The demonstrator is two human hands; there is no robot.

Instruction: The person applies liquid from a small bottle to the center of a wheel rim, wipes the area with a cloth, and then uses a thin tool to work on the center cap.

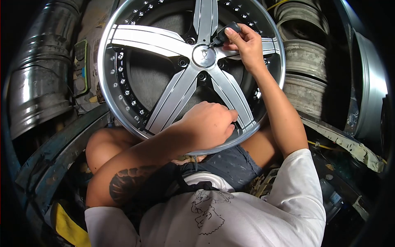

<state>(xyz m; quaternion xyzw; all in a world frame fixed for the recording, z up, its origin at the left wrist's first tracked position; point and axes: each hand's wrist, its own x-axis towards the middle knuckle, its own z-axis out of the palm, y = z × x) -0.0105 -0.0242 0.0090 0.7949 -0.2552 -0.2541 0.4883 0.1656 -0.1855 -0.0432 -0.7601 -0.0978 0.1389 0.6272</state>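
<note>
A large alloy wheel [177,96] with silver spokes and a polished lip leans over my lap, its face towards me. At its hub sits a round silver center cap [204,56] with a small emblem. My right hand [249,46] grips a small black bottle [228,33] between thumb and fingers; its thin tip points down to the cap's upper right edge. My left hand [212,125] is closed above the lower spokes near the rim, back of the hand up. What its curled fingers hold, if anything, is hidden.
Bare, dull rims [305,57] are stacked on the right, beside a shiny rim [370,78] at the far right. On the left stand polished wheel barrels [43,82] and a green-edged object [81,68]. A worn metal frame [61,140] and something yellow [70,226] lie lower left.
</note>
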